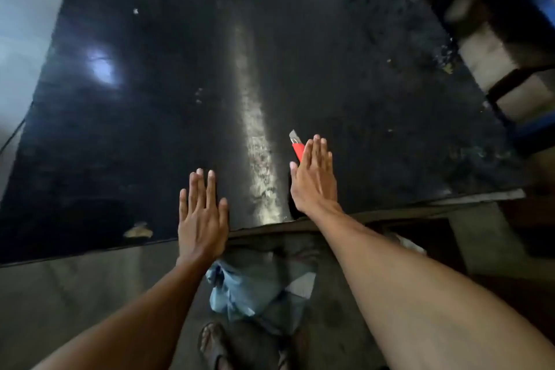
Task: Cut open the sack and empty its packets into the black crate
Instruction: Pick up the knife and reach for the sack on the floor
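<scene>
A red utility knife (297, 147) with its blade out lies on a dark glossy tabletop (180, 99), pointing away from me. My right hand (313, 177) is flat and open, its fingers partly covering the knife's handle. Near the table's front edge my left hand (202, 213) is held flat with fingers together, holding nothing. No sack and no black crate are in view.
A pale blue crumpled plastic bag (240, 288) lies on the floor below the table edge, by my sandalled foot (211, 345). Blue shelving with boxes (504, 48) stands at the right. A pale wall or panel (27, 24) is at the left.
</scene>
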